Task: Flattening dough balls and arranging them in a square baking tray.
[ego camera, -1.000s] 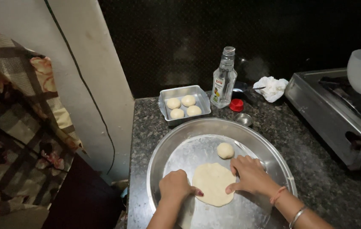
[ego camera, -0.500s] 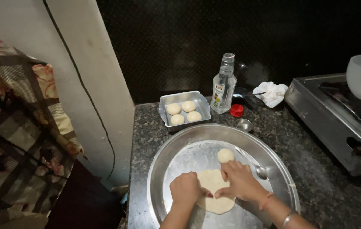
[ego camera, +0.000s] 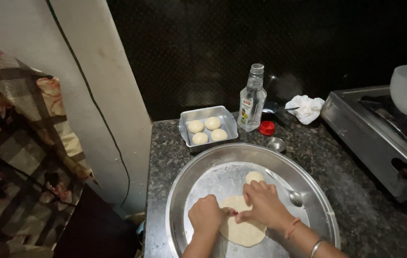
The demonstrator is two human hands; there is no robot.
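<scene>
— Any packages or labels on that speckled dark stone counter [ego camera: 356, 210]?

— One: a clear, square-shouldered glass bottle [ego camera: 252, 100] standing upright at the back, just right of the small rectangular metal tray [ego camera: 185, 125]. Its neck is open, and a round red cap [ego camera: 266, 127] lies on the counter just beside its base.

— And the label?

— A small paper label [ego camera: 246, 108] on the bottle's front lower half, mostly white with a red band on top and green and yellow below. No signs or screens show.
</scene>
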